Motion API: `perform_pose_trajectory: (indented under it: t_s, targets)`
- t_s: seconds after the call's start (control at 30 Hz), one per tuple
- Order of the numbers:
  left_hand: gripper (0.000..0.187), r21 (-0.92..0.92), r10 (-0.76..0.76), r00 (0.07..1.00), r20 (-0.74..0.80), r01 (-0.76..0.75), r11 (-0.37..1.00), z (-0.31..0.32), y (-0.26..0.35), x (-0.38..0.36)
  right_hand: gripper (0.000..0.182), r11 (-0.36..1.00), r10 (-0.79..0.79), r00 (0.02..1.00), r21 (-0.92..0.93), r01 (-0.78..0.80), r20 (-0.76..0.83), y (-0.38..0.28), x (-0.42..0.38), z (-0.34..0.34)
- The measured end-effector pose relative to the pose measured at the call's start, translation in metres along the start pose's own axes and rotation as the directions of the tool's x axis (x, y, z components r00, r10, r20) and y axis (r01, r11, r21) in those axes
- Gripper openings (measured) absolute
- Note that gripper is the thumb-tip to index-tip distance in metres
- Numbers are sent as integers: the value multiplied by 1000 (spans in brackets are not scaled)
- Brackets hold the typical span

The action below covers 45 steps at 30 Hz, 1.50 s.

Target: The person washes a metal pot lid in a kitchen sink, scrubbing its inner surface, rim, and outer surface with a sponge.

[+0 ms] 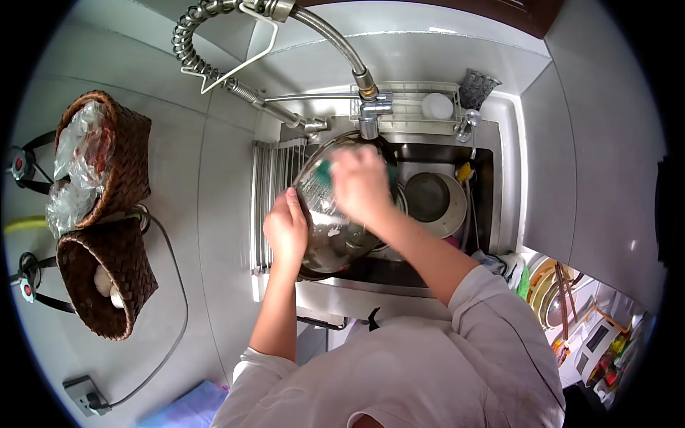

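A large, shiny metal pan or lid (pixel 332 246) is tilted over the left part of the sink, below the faucet (pixel 369 118). My left hand (pixel 287 227) grips its left rim, thumb on top. Blurred by motion, my right hand (pixel 359 182) presses a green scrubbing pad (pixel 325 171) against the upper inner surface. Its fingers are curled, and part of the pad is hidden beneath them. Light suds show on the metal.
Right of the pan, the sink holds a dark bowl on a pale plate (pixel 453 214) and a yellow-headed brush (pixel 464 172). A drying rack (pixel 275 171) lies left. Behind stands a wire basket (pixel 407 123). Two woven baskets (pixel 132 160) hang on the left wall.
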<state>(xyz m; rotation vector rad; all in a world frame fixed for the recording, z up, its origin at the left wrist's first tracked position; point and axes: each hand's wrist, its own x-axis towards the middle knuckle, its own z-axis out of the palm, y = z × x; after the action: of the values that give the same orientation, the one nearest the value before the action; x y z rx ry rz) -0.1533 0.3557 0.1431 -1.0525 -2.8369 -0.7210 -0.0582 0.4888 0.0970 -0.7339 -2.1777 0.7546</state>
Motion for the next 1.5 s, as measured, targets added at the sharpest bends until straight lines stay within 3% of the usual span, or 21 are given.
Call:
perform_pose_trajectory:
  t_s: [0.07, 0.13, 0.17, 0.27, 0.3, 0.33, 0.37, 0.43, 0.53, 0.63, 0.7, 0.8, 0.87, 0.93, 0.97, 1.13, 1.17, 1.27, 1.3, 1.4, 1.5]
  targets:
    - [38, 6, 28, 999, -27, -28, 1000, 0, 1, -2, 21, 981, 136, 990, -141, -131, 31, 45, 9, 1]
    - [38, 21, 70, 994, -79, -69, 997, 3, 4, -3, 22, 980, 71, 997, -190, -66, 24, 28, 6, -2]
    - [38, 7, 42, 998, -55, -42, 999, 2, 8, -5, 24, 997, 23, 1000, -67, -24, -16, 10, -1, -4]
    - [38, -34, -11, 1000, 7, 11, 999, -4, 14, -6, 23, 959, -281, 960, -38, 280, -19, -36, -28, -4]
    - [38, -56, -19, 1000, 13, 20, 998, -2, 9, -5, 23, 963, -263, 965, -69, 262, -5, -29, -25, -4]
    - [39, -76, -32, 999, 20, 34, 997, -3, 6, -6, 22, 965, -244, 970, -97, 244, 13, -15, -21, -1]
    - [39, -89, -41, 999, 27, 43, 995, -6, 7, -6, 19, 995, 13, 1000, -97, -15, -21, 3, -12, 7]
    - [38, -164, -15, 1000, -1, 14, 986, -7, 0, -15, 11, 972, 61, 998, -227, -64, -19, 53, 3, -11]
    - [37, -375, -13, 999, 33, 25, 927, -5, -14, -27, 12, 969, 234, 960, -37, -243, -151, 95, -17, -20]
    - [37, -455, -41, 998, 52, 60, 888, -6, -25, -35, 15, 933, 359, 899, 98, -346, -252, 92, -35, -36]
    - [37, -529, -47, 998, 36, 59, 846, 9, -44, -38, 16, 949, 313, 896, 76, -305, -314, 85, -36, -42]
    - [35, -729, -76, 989, 128, 146, 669, 25, -54, -33, 18, 971, 236, 916, 33, -238, -325, 77, -28, -40]
    - [33, -680, -85, 972, 219, 215, 701, 48, -69, -36, 19, 980, 187, 936, -8, -198, -299, 68, -20, -38]
    - [30, -675, -5, 968, 252, 179, 715, 56, -56, -43, 20, 980, 159, 954, -76, -183, -254, 54, -17, -33]
    - [30, -618, 94, 968, 233, 73, 782, 58, -52, -45, 21, 982, 155, 964, -75, -175, -218, 50, -18, -29]
    - [25, -616, 32, 948, 318, 180, 767, 65, -53, -38, 28, 990, 58, 983, -118, -79, -172, 47, -25, -24]
    - [27, -586, 39, 937, 346, 184, 789, 68, -64, -35, 43, 984, 103, 992, -140, -112, -71, 45, -28, -28]
    - [20, -689, -30, 863, 505, 424, 588, 57, -52, -25, 58, 975, -5, 1000, -223, 2, -14, 39, -37, -31]
    - [19, -698, -6, 857, 515, 423, 578, 58, -55, -18, 65, 982, 3, 998, -191, 10, 70, 37, -39, -32]
    - [29, -673, 26, 809, 588, 471, 571, 61, -57, 1, 64, 975, -82, 994, -201, 96, 76, 38, -46, -20]
    - [41, -669, 9, 821, 571, 459, 584, 60, -33, 9, 49, 989, -87, 993, -109, 96, 85, 37, -49, -14]
